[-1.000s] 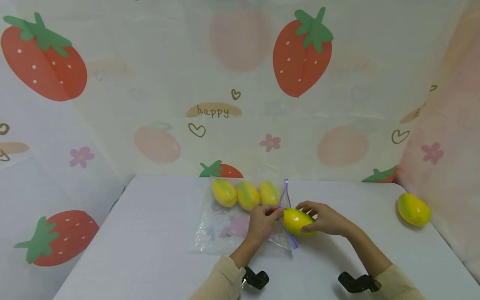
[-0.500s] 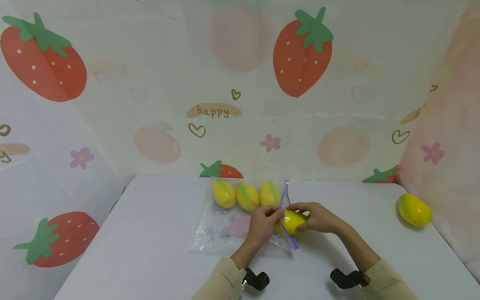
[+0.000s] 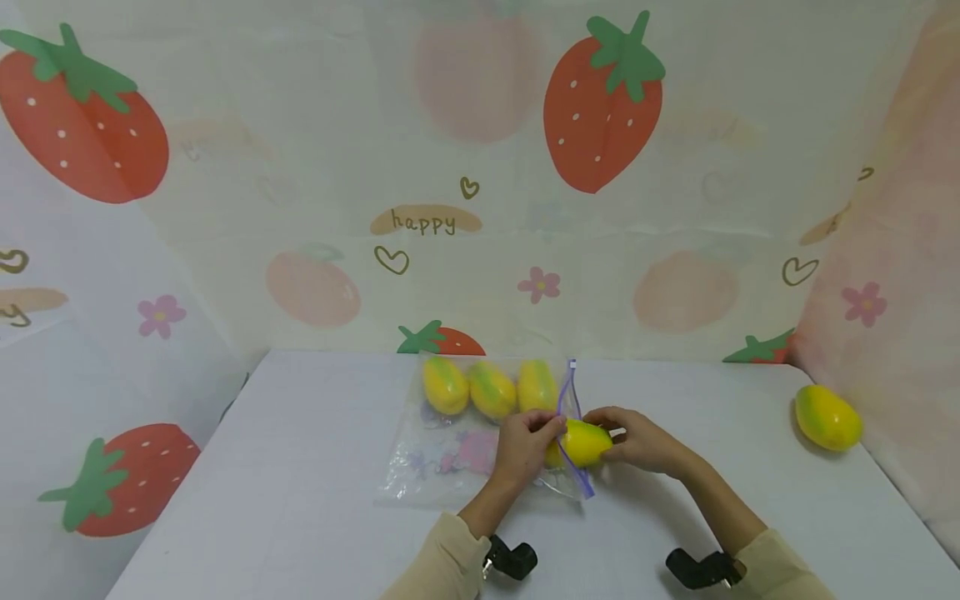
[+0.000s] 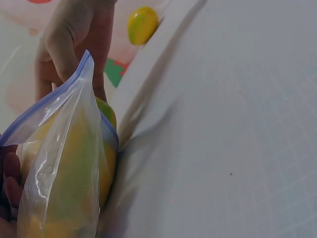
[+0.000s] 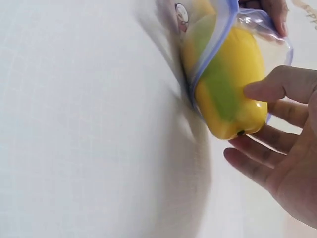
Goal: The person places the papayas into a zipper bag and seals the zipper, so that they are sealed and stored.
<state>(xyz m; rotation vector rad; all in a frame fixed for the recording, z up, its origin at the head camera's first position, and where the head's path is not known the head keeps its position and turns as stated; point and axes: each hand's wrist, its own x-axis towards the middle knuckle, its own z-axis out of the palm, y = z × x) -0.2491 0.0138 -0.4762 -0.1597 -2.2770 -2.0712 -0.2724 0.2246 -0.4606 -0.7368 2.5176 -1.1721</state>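
Observation:
A clear zip bag (image 3: pixel 408 483) with a purple zip edge (image 3: pixel 582 481) lies on the table, its mouth facing right. My left hand (image 3: pixel 519 448) pinches the upper edge of the mouth between thumb and fingers. A yellow-green mango (image 3: pixel 592 444) sits partly inside the mouth, its outer end sticking out. My right hand (image 3: pixel 647 443) holds that end, thumb (image 5: pixel 262 90) on one side and fingers around the other. Inside the bag, a row of three mangoes (image 3: pixel 492 392) lies along the far side. In the left wrist view the plastic covers much of the mango being held.
Another mango (image 3: pixel 828 418) rests near the right edge of the white table (image 3: pixel 285 467). A cloth backdrop (image 3: pixel 480 167) printed with strawberries rises behind and at both sides. Black wrist cameras (image 3: pixel 705 569) sit on both forearms.
The held mango has moved left, further into the bag, with my right hand following it and shifting back onto its outer end. My left hand keeps its pinch on the bag's edge.

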